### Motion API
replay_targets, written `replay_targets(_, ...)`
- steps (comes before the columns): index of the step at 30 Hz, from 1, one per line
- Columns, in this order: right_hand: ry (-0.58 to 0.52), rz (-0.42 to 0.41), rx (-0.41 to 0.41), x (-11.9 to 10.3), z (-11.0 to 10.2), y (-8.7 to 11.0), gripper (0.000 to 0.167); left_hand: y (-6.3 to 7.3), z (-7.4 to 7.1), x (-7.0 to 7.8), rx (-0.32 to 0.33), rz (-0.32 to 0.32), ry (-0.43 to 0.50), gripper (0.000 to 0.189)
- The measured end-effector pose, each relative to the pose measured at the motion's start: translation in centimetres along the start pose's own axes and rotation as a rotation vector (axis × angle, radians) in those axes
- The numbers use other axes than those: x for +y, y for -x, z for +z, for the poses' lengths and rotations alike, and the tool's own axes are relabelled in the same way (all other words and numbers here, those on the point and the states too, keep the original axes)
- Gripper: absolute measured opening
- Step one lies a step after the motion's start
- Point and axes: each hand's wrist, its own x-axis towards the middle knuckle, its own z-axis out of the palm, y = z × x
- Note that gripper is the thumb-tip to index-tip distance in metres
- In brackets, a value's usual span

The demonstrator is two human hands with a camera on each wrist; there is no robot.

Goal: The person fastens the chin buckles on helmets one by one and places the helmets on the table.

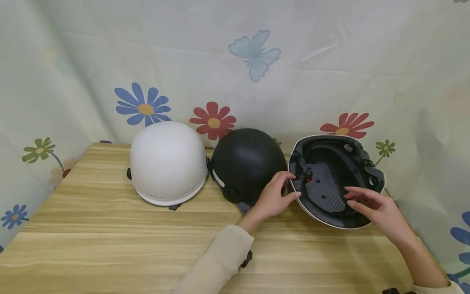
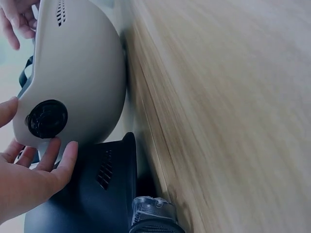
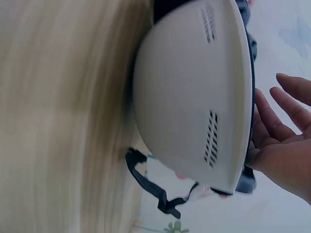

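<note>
An upturned white helmet (image 1: 358, 226) shows its black padded lining (image 1: 327, 192) and a small red part near the left strap. My left hand (image 1: 273, 196) is at its left rim, thumb and fingertips apart and touching the edge. Beside these fingers, the left wrist view shows a black round knob (image 2: 47, 119) on the shell. My right hand (image 1: 380, 210) hovers over the right part of the opening, fingers loosely bent and holding nothing. In the right wrist view its fingers (image 3: 272, 116) partly pass behind the rim.
A black helmet (image 1: 247, 163) stands dome up just left of the upturned one, close to my left hand. Further left is another white helmet (image 1: 169, 163), also dome up. All rest on a wood-grain table (image 1: 110, 237) before a flowered cloth (image 1: 176, 69).
</note>
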Motion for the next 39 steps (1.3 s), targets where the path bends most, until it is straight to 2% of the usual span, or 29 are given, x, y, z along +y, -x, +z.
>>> replay_targets(8, -0.050, 0.067, 0.019, 1.0, -2.8, -0.9, 0.034, 0.0, -0.1, 0.1, -0.017, -0.016, -0.009, 0.044)
replay_targets(15, -0.051, 0.074, 0.059, 1.4, -4.6, -1.5, 0.032, 0.0, -0.2, 0.1, -0.021, -0.018, -0.016, 0.044)
replay_targets(20, 0.036, 0.127, 0.104, 1.6, -5.8, -1.8, 0.035, 0.0, -0.3, 0.1, -0.023, -0.011, -0.014, 0.044)
replay_targets(23, 0.123, 0.164, 0.124, 1.7, -6.3, -2.0, 0.039, 0.1, -0.2, 0.1, -0.026, -0.016, -0.009, 0.044)
replay_targets(30, 0.206, 0.212, 0.114, 2.5, -6.9, -2.5, 0.043, 0.1, -0.3, 0.1, -0.031, -0.025, -0.012, 0.044)
replay_targets(39, 0.210, 0.249, 0.043, 3.2, -7.5, -3.7, 0.054, 0.1, -0.3, 0.0, -0.040, -0.028, -0.014, 0.043)
